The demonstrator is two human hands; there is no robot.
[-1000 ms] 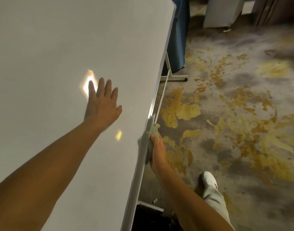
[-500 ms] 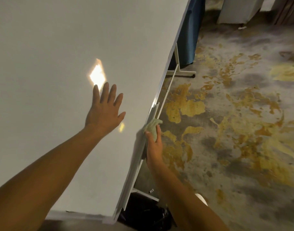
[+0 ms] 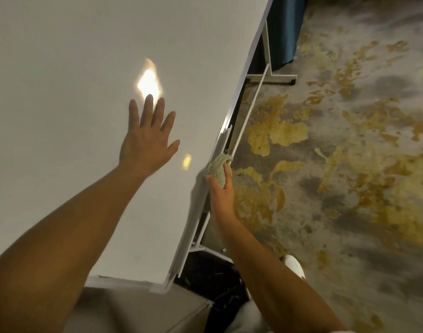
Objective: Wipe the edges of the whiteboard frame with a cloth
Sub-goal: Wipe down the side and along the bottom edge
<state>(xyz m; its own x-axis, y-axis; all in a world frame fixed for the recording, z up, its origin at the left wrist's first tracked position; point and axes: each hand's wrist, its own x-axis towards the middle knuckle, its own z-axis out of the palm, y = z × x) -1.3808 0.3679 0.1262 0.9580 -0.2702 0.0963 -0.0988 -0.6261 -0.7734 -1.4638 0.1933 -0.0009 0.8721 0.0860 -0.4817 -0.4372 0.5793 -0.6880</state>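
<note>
Cloth (image 3: 217, 169), a pale green nubby wad, sits just right of centre in the frame, bunched against the whiteboard frame (image 3: 201, 212), the light metal edge that runs diagonally from the upper right down to a corner at lower centre. Right hand (image 3: 222, 195) grips the cloth from below, thumb and fingers curled round it, pressing it onto that edge. Whiteboard (image 3: 73, 56) fills the upper left, its white surface carrying a bright patch of reflected light (image 3: 149, 84). Left hand (image 3: 147, 140) lies flat on the board at centre left, fingers straight and spread, grasping nothing. Beyond the edge, a thin white stand bar (image 3: 250, 106) runs alongside. Mottled grey and yellow floor (image 3: 349, 164) covers the right side, with a white shoe (image 3: 294, 264) at lower right.
</note>
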